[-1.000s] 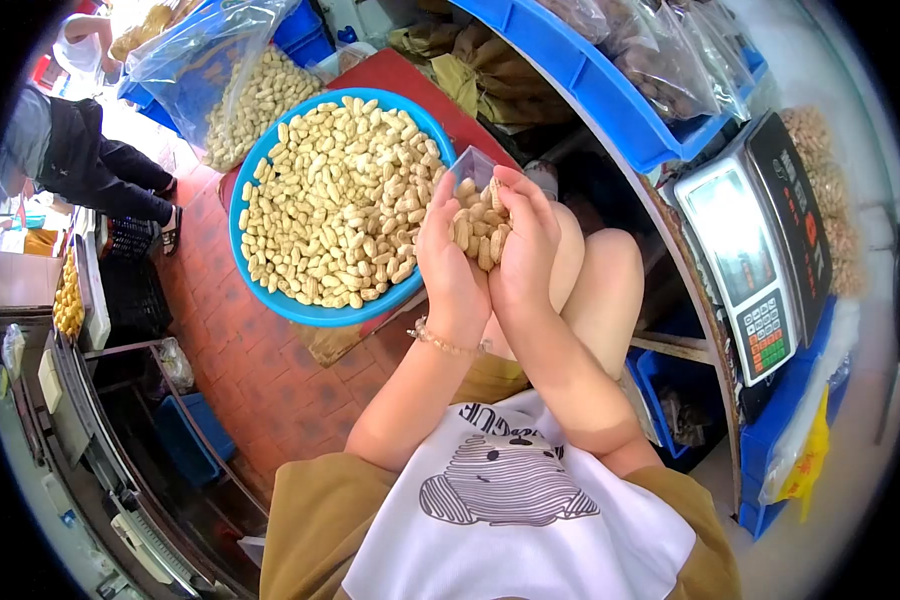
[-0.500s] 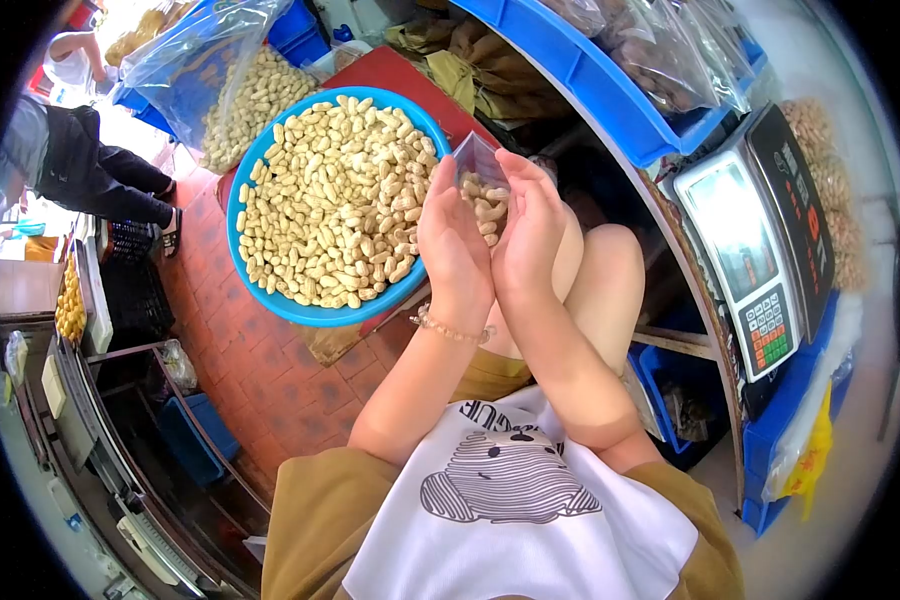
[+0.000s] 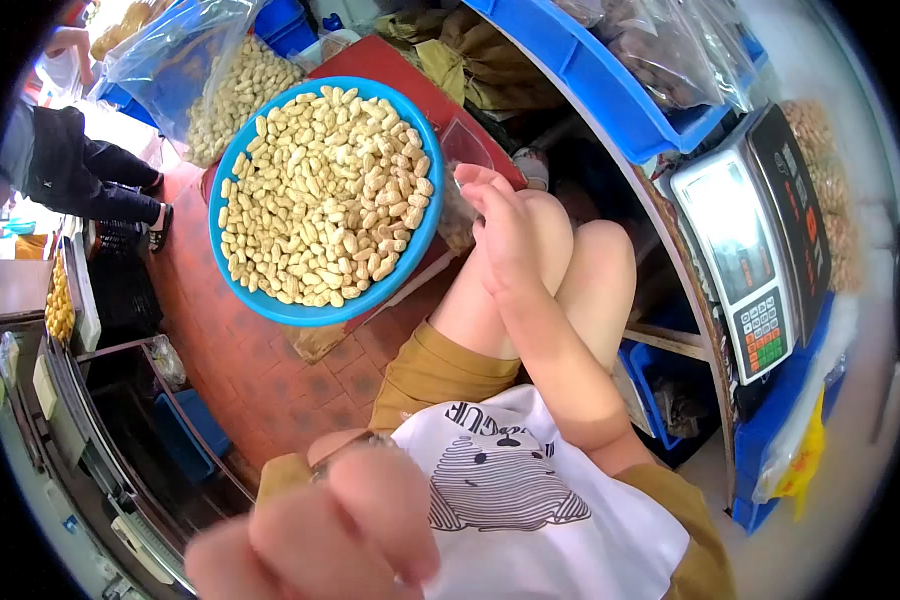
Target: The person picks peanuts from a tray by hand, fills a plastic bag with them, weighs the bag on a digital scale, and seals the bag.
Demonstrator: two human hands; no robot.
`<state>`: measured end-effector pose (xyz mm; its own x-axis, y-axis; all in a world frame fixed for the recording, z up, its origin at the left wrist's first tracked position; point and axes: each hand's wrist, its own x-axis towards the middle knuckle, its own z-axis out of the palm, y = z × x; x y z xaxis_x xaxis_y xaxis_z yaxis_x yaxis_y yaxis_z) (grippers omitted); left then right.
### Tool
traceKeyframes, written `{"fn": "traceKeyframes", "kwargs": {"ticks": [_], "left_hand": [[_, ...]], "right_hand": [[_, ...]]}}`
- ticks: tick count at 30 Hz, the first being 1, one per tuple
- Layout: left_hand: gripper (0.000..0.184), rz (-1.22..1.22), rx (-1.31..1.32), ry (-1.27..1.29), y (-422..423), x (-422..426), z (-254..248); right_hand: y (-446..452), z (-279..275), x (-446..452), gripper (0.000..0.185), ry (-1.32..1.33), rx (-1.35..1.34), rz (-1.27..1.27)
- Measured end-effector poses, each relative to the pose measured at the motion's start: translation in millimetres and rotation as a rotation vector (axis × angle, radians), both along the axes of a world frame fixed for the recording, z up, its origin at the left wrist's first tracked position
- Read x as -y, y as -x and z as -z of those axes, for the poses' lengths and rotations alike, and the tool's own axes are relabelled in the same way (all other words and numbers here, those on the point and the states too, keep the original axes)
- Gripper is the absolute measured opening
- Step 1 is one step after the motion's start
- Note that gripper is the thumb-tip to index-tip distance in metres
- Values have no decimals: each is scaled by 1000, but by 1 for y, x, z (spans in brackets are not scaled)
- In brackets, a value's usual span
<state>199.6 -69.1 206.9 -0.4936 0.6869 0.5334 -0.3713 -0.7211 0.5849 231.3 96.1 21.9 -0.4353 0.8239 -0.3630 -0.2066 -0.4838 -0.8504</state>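
Note:
A round blue basin (image 3: pixel 435 200) heaped with unshelled peanuts (image 3: pixel 320 190) stands in front of me. At its right rim, my right hand (image 3: pixel 500 225) is closed with bent fingers on a clear plastic bag (image 3: pixel 457 222). Some of the bag's contents show dimly beside the rim; the fingers cover part of it. My left hand (image 3: pixel 320 520) is raised very near the camera, large and blurred, with a bracelet at the wrist. Its fingers look bent, but the blur hides whether anything is in them.
A red board (image 3: pixel 380 62) lies under the basin. Behind it is a big clear bag of peanuts (image 3: pixel 235 95). A digital scale (image 3: pixel 740 250) stands to the right, below a blue crate (image 3: pixel 570 60) of bagged goods. Another person's legs (image 3: pixel 120 180) show at the left.
My left hand has left the bag and come back and up close to the camera. The right hand stays by the bag, which sits lower beside the basin. The view has shifted slightly.

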Motion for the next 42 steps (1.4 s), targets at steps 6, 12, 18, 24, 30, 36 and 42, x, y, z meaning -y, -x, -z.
{"fn": "traceKeyframes", "kwargs": {"ticks": [6,12,18,24,30,36,42], "left_hand": [[33,-72,38,51,-19,2,-17],[37,-271,250,46,-43,-1,-22],[10,-261,-622,114,9,-6,38],[35,-617,-1423,710,54,-87,163],[41,-696,-1524,874,53,-109,221],[25,-628,-1606,956,48,-110,214],[15,-663,-1588,851,50,-107,216]], "right_hand": [[7,9,10,30,22,-29,-32],[11,16,17,33,3,-24,-9],[12,22,16,35,19,-39,15],[-2,30,-14,31,469,-268,-11],[-14,-6,-38,35,580,-310,40],[6,-10,-105,42,-389,228,-113],[42,40,-144,43,-942,1137,-727]]}}
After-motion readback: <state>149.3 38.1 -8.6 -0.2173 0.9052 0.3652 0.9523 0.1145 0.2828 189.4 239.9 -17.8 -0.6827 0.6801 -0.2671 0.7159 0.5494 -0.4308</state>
